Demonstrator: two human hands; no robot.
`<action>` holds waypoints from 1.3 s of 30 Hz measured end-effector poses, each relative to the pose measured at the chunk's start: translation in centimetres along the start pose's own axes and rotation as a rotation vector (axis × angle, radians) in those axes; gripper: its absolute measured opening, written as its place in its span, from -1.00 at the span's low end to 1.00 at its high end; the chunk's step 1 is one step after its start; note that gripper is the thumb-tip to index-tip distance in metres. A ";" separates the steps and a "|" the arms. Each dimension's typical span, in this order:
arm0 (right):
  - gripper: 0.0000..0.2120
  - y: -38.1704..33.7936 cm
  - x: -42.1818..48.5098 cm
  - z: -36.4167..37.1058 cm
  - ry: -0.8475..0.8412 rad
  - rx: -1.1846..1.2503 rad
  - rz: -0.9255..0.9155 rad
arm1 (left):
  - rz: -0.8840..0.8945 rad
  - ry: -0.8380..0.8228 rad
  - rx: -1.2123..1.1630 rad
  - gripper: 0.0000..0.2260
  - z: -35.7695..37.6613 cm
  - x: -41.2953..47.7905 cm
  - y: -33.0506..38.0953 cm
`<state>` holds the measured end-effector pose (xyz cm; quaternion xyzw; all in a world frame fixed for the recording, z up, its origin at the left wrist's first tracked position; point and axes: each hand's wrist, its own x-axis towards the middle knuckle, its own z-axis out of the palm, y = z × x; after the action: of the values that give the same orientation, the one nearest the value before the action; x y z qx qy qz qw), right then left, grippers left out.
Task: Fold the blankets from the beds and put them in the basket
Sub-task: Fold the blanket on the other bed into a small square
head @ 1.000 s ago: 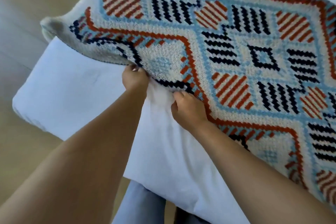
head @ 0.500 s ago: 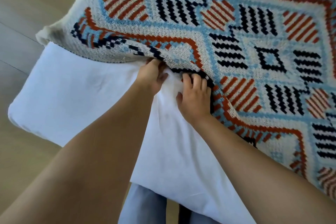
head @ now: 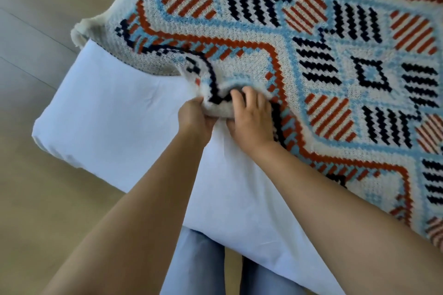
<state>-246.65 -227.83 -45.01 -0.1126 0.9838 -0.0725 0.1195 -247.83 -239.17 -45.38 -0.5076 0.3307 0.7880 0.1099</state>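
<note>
Just one cam here, head-mounted, looking steeply down and forward over the corner of the bed (head: 115,112). It's pretty close in, with both forearms reaching up from the bottom edge and floor (head: 36,199) on the left.

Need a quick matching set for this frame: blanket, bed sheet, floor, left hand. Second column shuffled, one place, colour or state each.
Column 1:
1. blanket
2. bed sheet
3. floor
4. left hand

Column 2:
A. plain white, partly uncovered
B. tan, beside the bed
C. gripping the bunched blanket edge, next to the right hand
D. patterned in rust, navy and light blue, spread over the bed

Pairs: 1-D, 2-A, 3-B, 4-C
</note>
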 end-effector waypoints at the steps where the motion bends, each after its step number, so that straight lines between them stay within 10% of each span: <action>1: -0.61 -0.7 -0.3 0.1 -0.068 -0.023 -0.044 | 0.014 0.083 -0.037 -0.82 -1.6 -0.3 -0.4; 8: -0.72 -3.1 -2.9 1.1 -0.266 -0.084 -0.202 | 0.314 0.189 0.495 -0.85 -6.8 -1.6 -2.0; 14: -0.70 -0.9 -3.9 1.3 -0.251 -0.121 -0.090 | 0.224 0.161 0.605 -0.46 -4.0 1.3 2.7; 24: -0.68 -1.3 -4.8 1.4 -0.308 -0.105 -0.115 | 0.387 0.574 0.419 -0.74 -7.7 3.9 7.7; 32: -0.66 2.4 -8.8 2.2 -0.238 -0.126 0.073 | 0.324 0.343 0.545 -0.56 -7.6 2.1 3.7; 39: -0.70 9.4 -15.9 2.4 -0.143 -0.067 0.394 | 0.102 0.037 0.686 -0.80 -4.3 -4.4 -10.6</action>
<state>-232.90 -215.27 -45.47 0.0730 0.9776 -0.0066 0.1971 -237.27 -233.19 -47.03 -0.4381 0.6033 0.6260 0.2286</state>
